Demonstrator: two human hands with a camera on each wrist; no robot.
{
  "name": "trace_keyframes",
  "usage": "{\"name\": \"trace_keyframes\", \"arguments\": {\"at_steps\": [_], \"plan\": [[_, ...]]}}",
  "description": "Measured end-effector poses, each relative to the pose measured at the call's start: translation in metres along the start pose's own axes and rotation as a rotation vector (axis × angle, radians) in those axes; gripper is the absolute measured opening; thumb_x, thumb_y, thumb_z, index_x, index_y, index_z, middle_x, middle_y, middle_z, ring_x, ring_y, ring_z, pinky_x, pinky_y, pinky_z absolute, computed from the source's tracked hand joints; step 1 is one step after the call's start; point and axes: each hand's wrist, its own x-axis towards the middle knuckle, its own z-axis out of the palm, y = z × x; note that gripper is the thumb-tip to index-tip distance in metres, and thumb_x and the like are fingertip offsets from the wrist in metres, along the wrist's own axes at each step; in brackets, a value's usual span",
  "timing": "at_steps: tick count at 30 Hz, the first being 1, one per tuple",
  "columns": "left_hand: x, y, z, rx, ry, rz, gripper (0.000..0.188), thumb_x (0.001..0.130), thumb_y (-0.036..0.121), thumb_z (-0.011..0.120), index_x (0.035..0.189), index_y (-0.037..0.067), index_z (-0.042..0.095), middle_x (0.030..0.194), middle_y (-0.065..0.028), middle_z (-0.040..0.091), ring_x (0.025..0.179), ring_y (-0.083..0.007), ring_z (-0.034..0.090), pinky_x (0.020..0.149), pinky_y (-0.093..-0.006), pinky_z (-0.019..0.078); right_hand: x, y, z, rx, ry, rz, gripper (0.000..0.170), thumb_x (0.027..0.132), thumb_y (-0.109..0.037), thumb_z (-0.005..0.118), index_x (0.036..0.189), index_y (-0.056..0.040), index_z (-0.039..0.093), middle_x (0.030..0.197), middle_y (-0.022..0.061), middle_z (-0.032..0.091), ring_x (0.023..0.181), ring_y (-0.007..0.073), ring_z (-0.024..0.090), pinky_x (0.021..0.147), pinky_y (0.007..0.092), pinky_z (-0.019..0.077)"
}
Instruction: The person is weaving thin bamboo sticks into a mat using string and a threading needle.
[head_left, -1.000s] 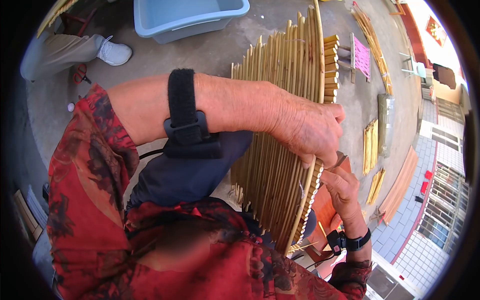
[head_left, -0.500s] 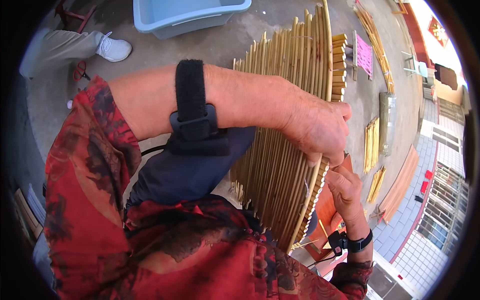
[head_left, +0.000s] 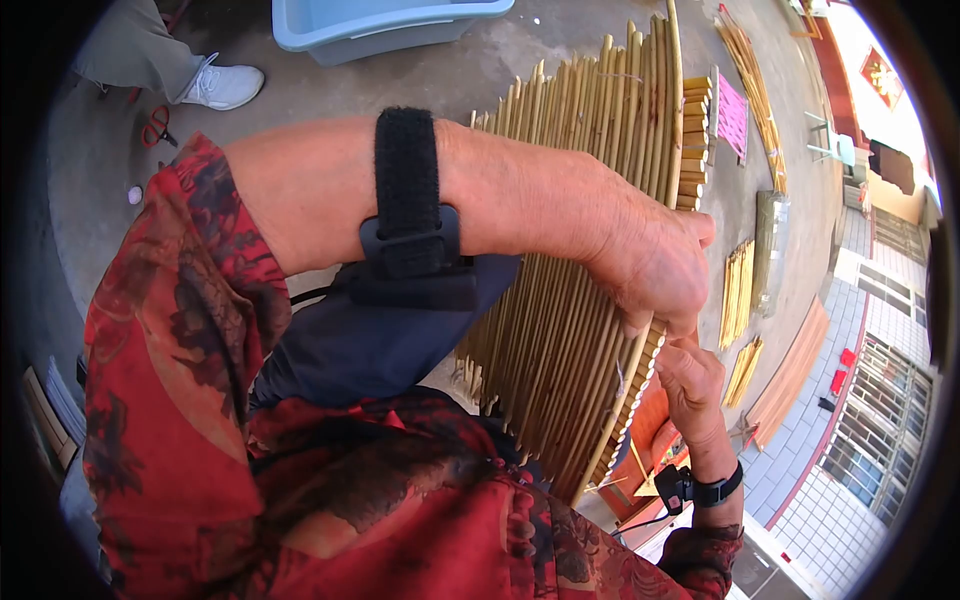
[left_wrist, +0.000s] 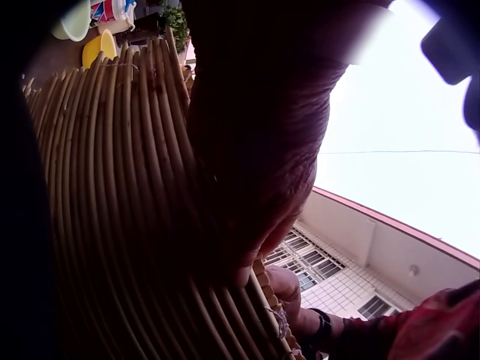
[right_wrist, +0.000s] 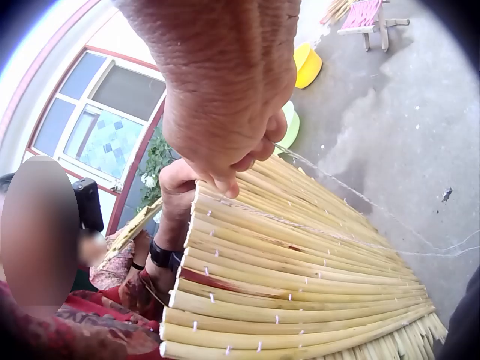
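Note:
A mat of thin cane sticks (head_left: pixel 560 340), tied with pale thread, stands across the person's lap. The left hand (head_left: pixel 658 268) curls over its edge rod, thumb on the near face. Just below, the right hand (head_left: pixel 692 385) is bent close against the cut stick ends on the far side. In the right wrist view, the right hand (right_wrist: pixel 225 120) has curled fingers round a thin string (right_wrist: pixel 330 180) that trails off to the right; the left hand (right_wrist: pixel 178 180) is behind the mat edge. Dark shadow covers much of the left hand (left_wrist: pixel 255 172) in the left wrist view.
A blue tub (head_left: pixel 390 35) lies beyond the mat, with another person's white shoe (head_left: pixel 225 87) and red-handled scissors (head_left: pixel 156 127) to the left. Cane bundles (head_left: pixel 737 290) and a pink woven stool (head_left: pixel 731 115) are on the floor at the right.
The left hand and the upper part of the mat have shifted to the right in the head view. The right hand stays close to the mat edge, and the other person's leg has shifted slightly.

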Motion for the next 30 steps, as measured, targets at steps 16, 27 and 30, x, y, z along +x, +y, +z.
{"name": "trace_keyframes", "arguments": {"at_steps": [16,27,30], "plan": [[0.000,-0.007,0.010,0.052,0.060,0.040,0.016,0.073,0.022,0.071,0.084,0.013,0.064,0.081,-0.0001,0.063,0.093,-0.0209,0.058,0.102,-0.0495,0.0275,-0.003,0.004,0.006,0.056,-0.022,0.102,0.016,0.080,-0.005,0.067,0.095,-0.0064,0.061,0.070,0.0089,0.054,0.060,0.0281,0.057,0.052,0.0345,0.0438],[0.043,-0.020,0.007,0.020,-0.108,-0.158,0.015,0.076,0.020,0.068,0.089,0.014,0.070,0.074,-0.0029,0.065,0.088,-0.0218,0.060,0.095,-0.0408,0.0299,-0.028,0.032,0.008,0.009,0.109,0.170,0.016,0.084,-0.001,0.062,0.100,-0.0048,0.060,0.076,0.0099,0.054,0.062,0.0256,0.056,0.053,0.0310,0.0432],[0.055,-0.023,0.007,-0.002,-0.207,-0.163,0.014,0.076,0.020,0.068,0.089,0.014,0.070,0.073,-0.0035,0.065,0.085,-0.0225,0.061,0.095,-0.0412,0.0298,-0.039,0.033,0.011,0.108,0.159,0.347,0.010,0.088,-0.005,0.061,0.098,-0.0040,0.059,0.076,0.0097,0.055,0.066,0.0249,0.058,0.060,0.0287,0.0467]]}}
